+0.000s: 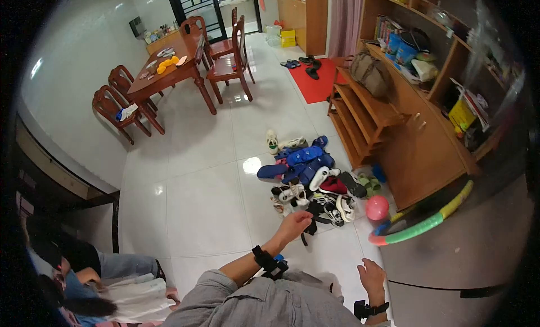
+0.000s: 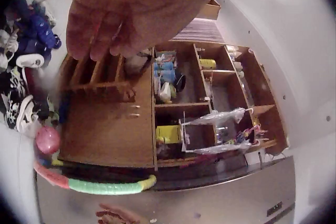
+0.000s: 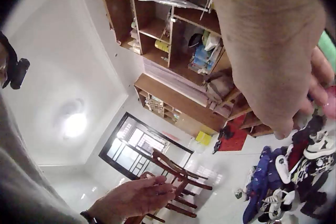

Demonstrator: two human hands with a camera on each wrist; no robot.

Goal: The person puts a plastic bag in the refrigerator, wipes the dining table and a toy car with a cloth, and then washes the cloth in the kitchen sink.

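In the head view my left hand (image 1: pixel 293 225) is held out over the floor near the front of a pile of shoes (image 1: pixel 289 193), fingers loosely extended and holding nothing. My right hand (image 1: pixel 372 275) hangs lower right, below a pink ball (image 1: pixel 377 207), its fingers relaxed and empty. The pile has blue shoes (image 1: pixel 306 155), a red shoe (image 1: pixel 333 185) and several white and black ones. The left wrist view shows my left hand (image 2: pixel 121 14) large at the top; in the right wrist view my right hand (image 3: pixel 273 61) also grips nothing.
A wooden shoe rack (image 1: pixel 360 116) with a bag (image 1: pixel 368 74) on top stands beyond the pile, beside a cabinet (image 1: pixel 427 152). A coloured hoop (image 1: pixel 416 230) leans at the right. A dining table (image 1: pixel 180 65) with chairs is at the back left. Two people (image 1: pixel 121 276) are at the lower left.
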